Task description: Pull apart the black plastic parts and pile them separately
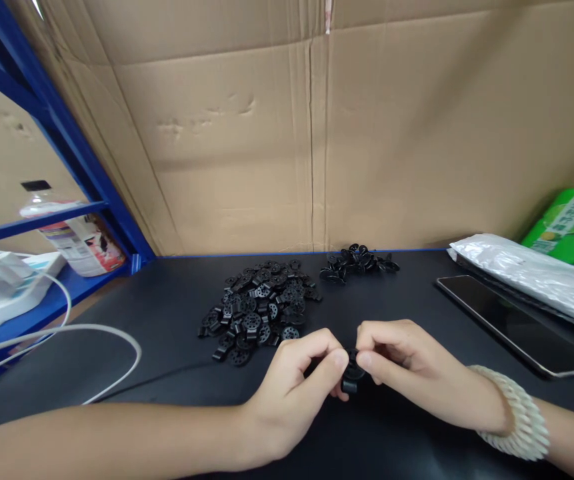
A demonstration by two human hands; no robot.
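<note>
To your right, a dark phone (511, 323) lay flat on the black surface (167, 313), just beside a crinkled silver plastic bag (531, 270), with a green packet (569, 220) behind that. A creased cardboard wall (247, 133) stood along the far edge. On your left you had a blue shelf frame (61, 127) holding a tilted clear bottle (74, 237) and a white box (1, 283), and a white cable (117, 333) looped from there onto the surface.

No text can be read. Print is seen on the bottle label (79, 243) and on the green package (569, 223), but it is too blurred to be made out.
</note>
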